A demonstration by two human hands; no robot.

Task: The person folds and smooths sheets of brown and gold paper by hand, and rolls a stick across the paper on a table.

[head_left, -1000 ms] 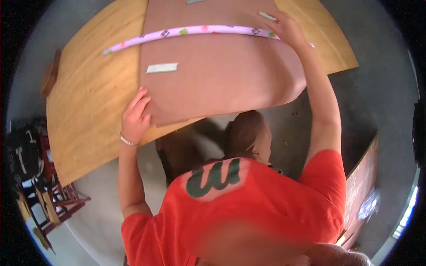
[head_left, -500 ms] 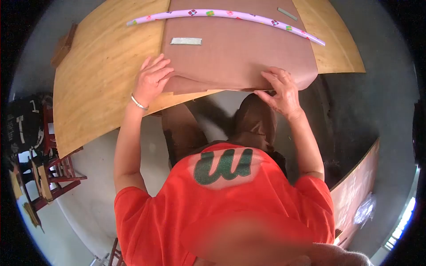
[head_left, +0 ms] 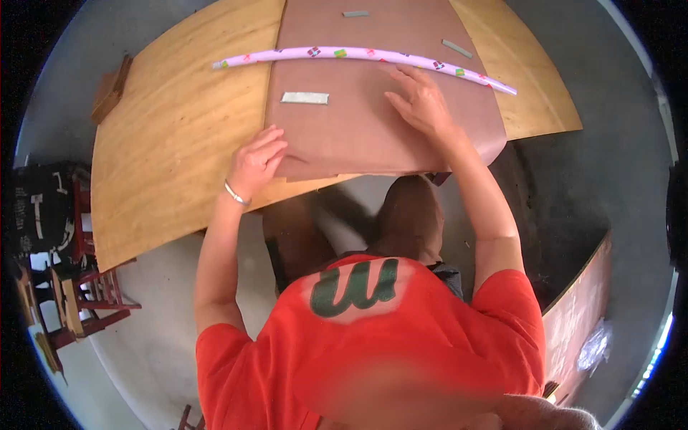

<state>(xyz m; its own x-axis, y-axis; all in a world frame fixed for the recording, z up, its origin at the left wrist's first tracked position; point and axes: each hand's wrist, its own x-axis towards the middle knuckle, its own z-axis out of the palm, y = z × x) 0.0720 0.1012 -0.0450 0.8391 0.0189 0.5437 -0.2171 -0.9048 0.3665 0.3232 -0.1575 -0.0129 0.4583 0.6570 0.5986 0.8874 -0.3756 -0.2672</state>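
A brown cloth (head_left: 344, 132) lies over the wooden board, with a small wrinkle near its front left corner. At that corner my left hand (head_left: 259, 161) has its fingers bent and closed on the cloth edge. My right hand (head_left: 424, 104) is open over the cloth, palm down, fingertips just below the long purple patterned tube (head_left: 358, 54). That tube lies across cloth and board, bowed in this view. A pale flat bar (head_left: 305, 98) rests on the cloth above my left hand. Two narrower bars, one at the top (head_left: 355, 13) and one at the right (head_left: 456, 48), lie beyond the tube.
The wooden board (head_left: 172, 129) extends past the cloth on both sides. A brown block (head_left: 111, 89) is at its far left edge. Wooden stools (head_left: 93, 308) and a black bag (head_left: 46, 211) stand at the left. A panel (head_left: 580, 308) leans at the lower right, beside clear plastic (head_left: 594, 347).
My right hand first let go of a narrow bar and came back to the front edge, then moved up onto the cloth. My left hand stays by the left corner. The camera view has shifted.
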